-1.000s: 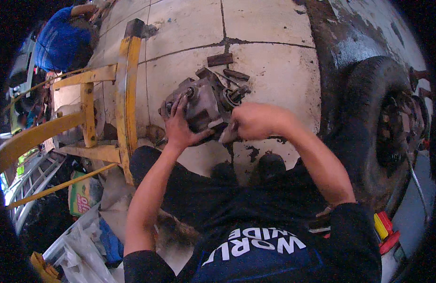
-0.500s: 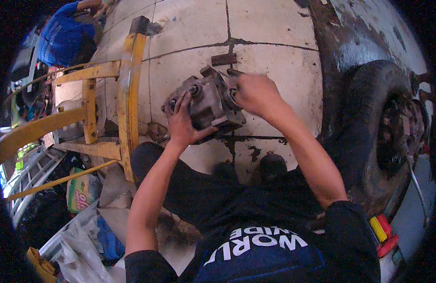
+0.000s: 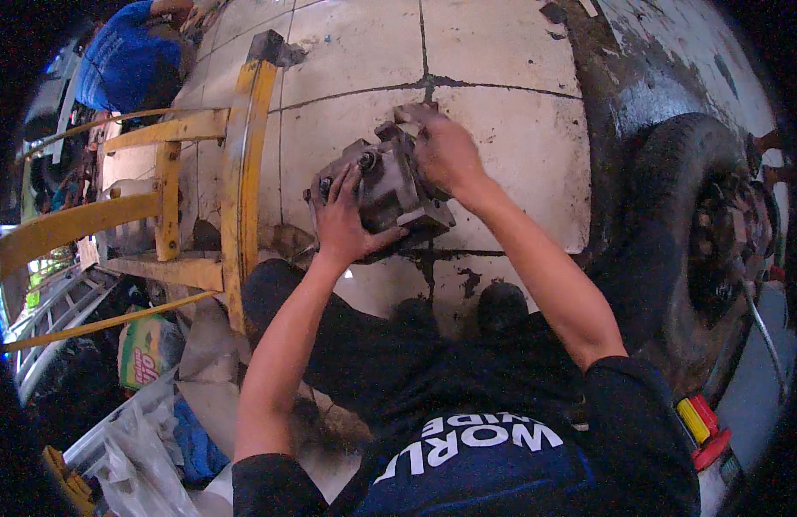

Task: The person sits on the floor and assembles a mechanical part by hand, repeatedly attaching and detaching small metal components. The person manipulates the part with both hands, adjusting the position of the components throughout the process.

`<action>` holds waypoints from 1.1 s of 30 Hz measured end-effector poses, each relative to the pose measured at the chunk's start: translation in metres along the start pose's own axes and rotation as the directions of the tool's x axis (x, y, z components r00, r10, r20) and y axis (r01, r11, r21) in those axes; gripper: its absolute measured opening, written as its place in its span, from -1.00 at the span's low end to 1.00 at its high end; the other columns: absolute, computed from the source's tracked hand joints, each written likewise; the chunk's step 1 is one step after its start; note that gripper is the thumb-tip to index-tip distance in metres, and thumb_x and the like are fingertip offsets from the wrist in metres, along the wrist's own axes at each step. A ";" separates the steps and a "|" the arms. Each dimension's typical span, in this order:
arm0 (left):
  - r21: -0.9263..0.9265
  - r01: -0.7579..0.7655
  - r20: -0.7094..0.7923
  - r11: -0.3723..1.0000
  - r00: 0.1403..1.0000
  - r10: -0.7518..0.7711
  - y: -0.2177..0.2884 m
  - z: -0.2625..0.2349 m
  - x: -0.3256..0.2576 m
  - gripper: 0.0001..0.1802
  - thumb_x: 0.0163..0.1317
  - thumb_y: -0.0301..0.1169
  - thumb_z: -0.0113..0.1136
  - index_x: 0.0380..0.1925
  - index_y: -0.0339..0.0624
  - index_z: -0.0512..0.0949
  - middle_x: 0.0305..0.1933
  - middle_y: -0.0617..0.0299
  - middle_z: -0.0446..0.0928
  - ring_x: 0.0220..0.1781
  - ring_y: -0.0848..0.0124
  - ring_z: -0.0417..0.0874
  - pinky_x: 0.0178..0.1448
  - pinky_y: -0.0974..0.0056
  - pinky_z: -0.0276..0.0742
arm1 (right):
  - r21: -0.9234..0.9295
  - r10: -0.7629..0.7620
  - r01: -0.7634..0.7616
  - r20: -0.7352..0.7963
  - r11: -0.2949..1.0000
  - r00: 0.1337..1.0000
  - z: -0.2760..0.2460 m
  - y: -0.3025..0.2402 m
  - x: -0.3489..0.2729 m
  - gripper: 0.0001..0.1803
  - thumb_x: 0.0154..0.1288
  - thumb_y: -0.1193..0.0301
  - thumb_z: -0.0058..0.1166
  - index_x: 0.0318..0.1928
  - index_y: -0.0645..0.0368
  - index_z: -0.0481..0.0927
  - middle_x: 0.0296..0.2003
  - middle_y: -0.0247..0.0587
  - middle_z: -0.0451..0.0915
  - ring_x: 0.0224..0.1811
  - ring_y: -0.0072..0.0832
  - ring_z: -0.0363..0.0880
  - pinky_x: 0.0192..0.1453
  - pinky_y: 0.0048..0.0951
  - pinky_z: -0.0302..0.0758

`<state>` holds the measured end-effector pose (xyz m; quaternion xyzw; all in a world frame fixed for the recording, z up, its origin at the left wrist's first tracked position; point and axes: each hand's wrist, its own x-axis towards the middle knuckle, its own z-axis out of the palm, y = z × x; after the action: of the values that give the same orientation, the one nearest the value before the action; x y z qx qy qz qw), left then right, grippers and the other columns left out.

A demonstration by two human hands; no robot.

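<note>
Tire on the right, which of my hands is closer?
Right. Your right hand is at the right side of the metal housing, left of the tire and apart from it; your left hand rests on the housing, farther left.

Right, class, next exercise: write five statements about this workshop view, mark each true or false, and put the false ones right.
1. The left hand is spread on the metal housing. True.
2. The yellow frame is to the right of the metal housing. False: it is to the left.
3. A tyre is on the right side of the picture. True.
4. The right hand is on the tyre. False: it is at the upper right of the metal housing, blurred.
5. Someone in a blue top is at the upper left. True.
</note>
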<state>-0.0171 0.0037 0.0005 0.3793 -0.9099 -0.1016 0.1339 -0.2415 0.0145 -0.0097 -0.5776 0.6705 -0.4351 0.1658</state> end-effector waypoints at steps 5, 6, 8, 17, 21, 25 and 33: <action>-0.003 0.033 -0.033 0.999 0.999 -0.033 -0.003 0.002 -0.011 0.28 -0.35 0.36 0.41 0.31 -0.24 0.22 0.31 0.05 0.39 0.38 0.08 0.34 0.50 -0.22 -0.20 | -0.111 0.072 0.003 0.661 0.994 0.747 -0.038 -0.038 -0.046 -0.62 0.19 0.42 -0.01 0.03 0.20 0.57 -0.36 0.19 0.60 -0.23 0.07 0.59 -0.08 -0.10 0.53; -0.012 0.054 -0.026 0.998 0.998 -0.054 -0.005 0.003 -0.013 0.28 -0.35 0.37 0.41 0.31 -0.23 0.22 0.31 0.05 0.39 0.38 0.09 0.34 0.50 -0.23 -0.20 | -0.044 0.027 0.009 0.751 0.999 0.660 -0.065 -0.044 -0.047 -0.63 0.19 0.42 0.00 0.02 0.22 0.58 -0.37 0.19 0.60 -0.25 0.03 0.61 -0.10 -0.16 0.53; -0.015 0.040 -0.027 0.999 0.999 -0.040 -0.004 0.000 -0.013 0.23 -0.31 0.35 0.40 0.30 -0.20 0.24 0.32 0.07 0.38 0.38 0.09 0.34 0.49 -0.23 -0.15 | 0.158 -0.052 -0.154 0.844 0.975 0.535 -0.110 -0.052 -0.053 -0.69 0.23 0.37 0.02 -0.09 0.29 0.62 -0.41 0.09 0.63 -0.33 -0.15 0.64 -0.15 -0.26 0.54; -0.388 0.377 -0.223 0.841 0.847 -0.482 -0.082 -0.007 0.000 -0.36 0.19 0.06 0.23 0.09 -0.22 0.53 0.16 -0.04 0.53 0.24 0.02 0.49 0.30 0.06 0.35 | -0.141 0.581 -0.583 0.427 0.800 0.693 -0.083 -0.031 -0.077 -0.45 0.32 0.00 0.02 -0.32 0.36 0.62 -0.53 -0.11 0.60 -0.45 -0.41 0.54 -0.26 -0.32 0.47; -0.407 0.670 0.184 0.621 0.726 -0.663 -0.095 -0.012 -0.009 -0.39 0.30 0.07 0.10 0.05 -0.26 0.55 0.05 -0.09 0.59 0.15 0.03 0.57 0.24 0.12 0.40 | -0.275 0.641 -0.589 0.470 0.760 0.607 -0.043 -0.046 -0.090 -0.27 0.27 -0.20 0.02 -0.41 0.38 0.63 -0.60 -0.04 0.56 -0.51 -0.38 0.53 -0.29 -0.28 0.45; -0.475 0.638 0.250 0.606 0.758 -0.602 -0.090 -0.006 -0.014 -0.38 0.33 0.08 0.04 0.02 -0.31 0.57 0.00 -0.10 0.61 0.10 0.06 0.61 0.21 0.17 0.42 | -0.158 0.619 -0.610 0.372 0.776 0.691 -0.020 -0.047 -0.104 -0.25 0.24 -0.22 0.03 -0.42 0.38 0.64 -0.64 -0.02 0.54 -0.55 -0.31 0.52 -0.31 -0.27 0.45; -0.516 0.633 0.293 0.577 0.764 -0.575 -0.113 -0.005 -0.022 -0.42 0.36 0.03 0.02 0.04 -0.30 0.56 -0.04 -0.08 0.64 0.02 0.17 0.64 0.13 0.18 0.44 | -0.178 0.621 -0.597 0.309 0.782 0.720 -0.013 -0.039 -0.106 -0.30 0.28 -0.15 0.07 -0.41 0.39 0.62 -0.66 -0.08 0.52 -0.55 -0.42 0.48 -0.36 -0.30 0.42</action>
<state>0.0741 -0.0594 -0.0303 0.6003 -0.6526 -0.4343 0.1586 -0.1963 0.1185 -0.0017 -0.3982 0.7959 -0.2238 0.3974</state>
